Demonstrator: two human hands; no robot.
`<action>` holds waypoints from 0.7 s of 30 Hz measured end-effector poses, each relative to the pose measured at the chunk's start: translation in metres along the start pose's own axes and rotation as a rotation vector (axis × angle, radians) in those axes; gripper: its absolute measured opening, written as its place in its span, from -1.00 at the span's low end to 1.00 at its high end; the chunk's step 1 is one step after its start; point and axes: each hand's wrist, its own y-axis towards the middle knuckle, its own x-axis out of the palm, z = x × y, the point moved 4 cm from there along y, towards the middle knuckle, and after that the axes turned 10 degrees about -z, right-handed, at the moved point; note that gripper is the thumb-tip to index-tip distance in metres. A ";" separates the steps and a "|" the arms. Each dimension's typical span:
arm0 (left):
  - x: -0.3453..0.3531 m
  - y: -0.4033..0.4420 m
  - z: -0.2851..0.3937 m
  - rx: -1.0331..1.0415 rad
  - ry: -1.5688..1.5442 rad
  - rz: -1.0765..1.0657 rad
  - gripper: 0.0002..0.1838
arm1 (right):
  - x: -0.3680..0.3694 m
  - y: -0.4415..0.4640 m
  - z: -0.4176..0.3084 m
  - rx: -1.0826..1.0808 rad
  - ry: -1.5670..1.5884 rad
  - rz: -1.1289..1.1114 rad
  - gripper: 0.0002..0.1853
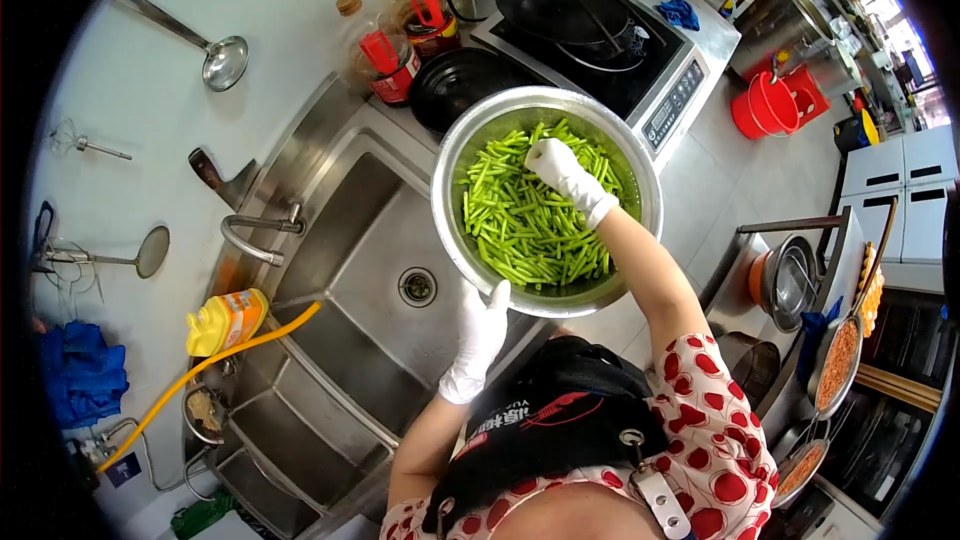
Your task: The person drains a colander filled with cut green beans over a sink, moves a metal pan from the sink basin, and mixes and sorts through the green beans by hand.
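A large metal bowl (447, 215) full of cut green beans (520, 230) is held over the right edge of the sink. My left hand (478, 335), in a white glove, grips the near left rim with the thumb on top; its other fingers are hidden beneath. Inside the bowl, my right hand (565, 175), also white-gloved, is closed among the beans at the upper middle. Its fingers curl down into them, and the beans within its grasp are mostly covered.
The steel sink (350, 240) has a faucet (255, 240) and a yellow hose (215, 360). Behind the bowl are a black pan (465, 85), sauce bottles (385, 60) and an induction cooker (670, 100) carrying a wok (560, 5). Red buckets (765, 108) stand on the floor at right.
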 end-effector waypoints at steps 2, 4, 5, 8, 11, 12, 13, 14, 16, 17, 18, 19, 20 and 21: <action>-0.002 0.000 0.003 0.039 0.058 0.005 -0.53 | -0.015 -0.012 -0.005 0.015 0.245 -0.124 -0.86; -0.012 0.001 -0.006 0.003 0.102 -0.016 -0.51 | -0.026 -0.022 -0.008 0.111 0.480 -0.258 -0.87; -0.021 0.003 -0.013 -0.007 0.090 0.059 -0.51 | -0.032 -0.028 -0.013 0.069 0.656 -0.314 -0.88; -0.039 0.000 0.006 0.122 0.105 0.374 -0.61 | -0.042 -0.046 -0.027 -0.014 0.840 -0.320 -0.90; -0.054 0.005 0.032 0.273 0.177 0.441 -0.63 | -0.050 -0.066 -0.054 -0.096 0.944 -0.376 -0.90; -0.059 0.008 0.035 0.334 0.161 0.466 -0.64 | -0.053 -0.073 -0.067 -0.125 0.975 -0.381 -0.90; -0.065 0.006 0.041 0.332 0.124 0.482 -0.64 | -0.058 -0.082 -0.088 -0.208 0.966 -0.360 -0.91; -0.069 0.002 0.053 0.329 0.089 0.495 -0.65 | -0.066 -0.096 -0.114 -0.213 0.943 -0.330 -0.90; -0.081 -0.015 0.076 0.420 0.008 0.625 -0.65 | -0.068 -0.120 -0.162 -0.337 0.857 -0.209 -0.93; -0.089 -0.024 0.083 0.458 0.056 0.695 -0.66 | -0.070 -0.138 -0.188 -0.432 0.742 -0.110 -0.93; -0.096 -0.034 0.093 0.496 0.103 0.768 -0.66 | -0.066 -0.153 -0.209 -0.526 0.622 -0.015 -0.93; -0.100 -0.043 0.102 0.518 0.152 0.829 -0.67 | -0.048 -0.163 -0.223 -0.659 0.560 0.041 -0.92; -0.103 -0.051 0.109 0.542 0.201 0.891 -0.67 | -0.028 -0.169 -0.234 -0.793 0.495 0.097 -0.90; -0.107 -0.058 0.114 0.534 0.221 0.929 -0.64 | -0.004 -0.170 -0.244 -0.846 0.212 0.051 -0.88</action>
